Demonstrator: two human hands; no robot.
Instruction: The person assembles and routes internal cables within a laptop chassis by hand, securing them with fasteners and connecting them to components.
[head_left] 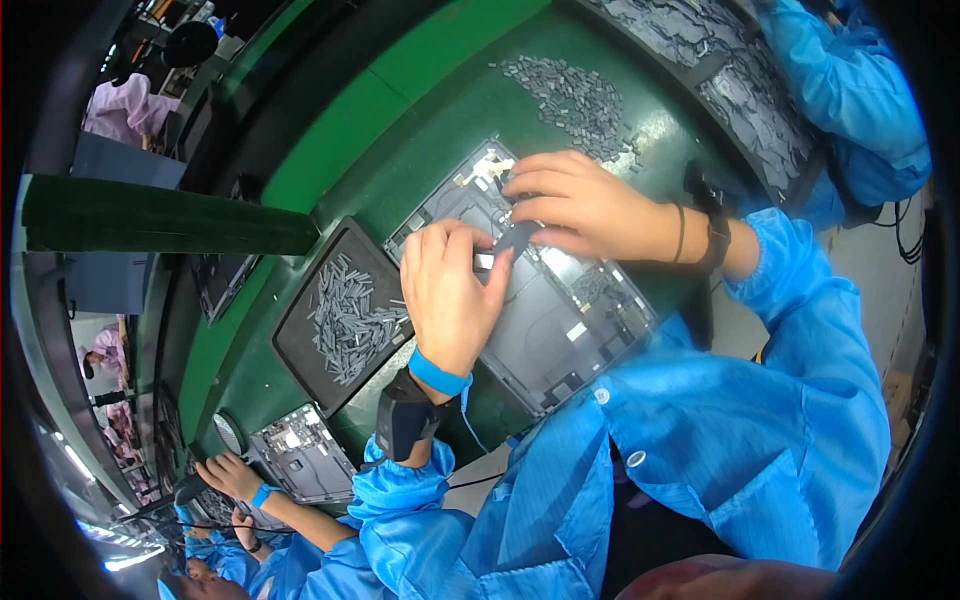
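A grey laptop shell (545, 355) lies in front of me, with its inner side and small circuit parts showing. Over its middle, a small dark flat piece (515, 237) sits between my two hands. My left hand (448, 290) pinches its lower left side with thumb and bent fingers, and a small white patch (484, 261) shows beside the fingertips. From the right, my right hand (590, 207) holds the same piece between thumb and forefinger, its other fingers curled over the shell's far edge. The exact kind of piece is too small to tell.
Left of the shell stands a black tray (290, 335) of loose grey strips (350, 320). Many small dark blocks (570, 100) lie heaped on the green bench (440, 110). A larger tray (690, 75) of dark parts is far right. Another laptop shell (300, 455) lies near a co-worker's hand (230, 476).
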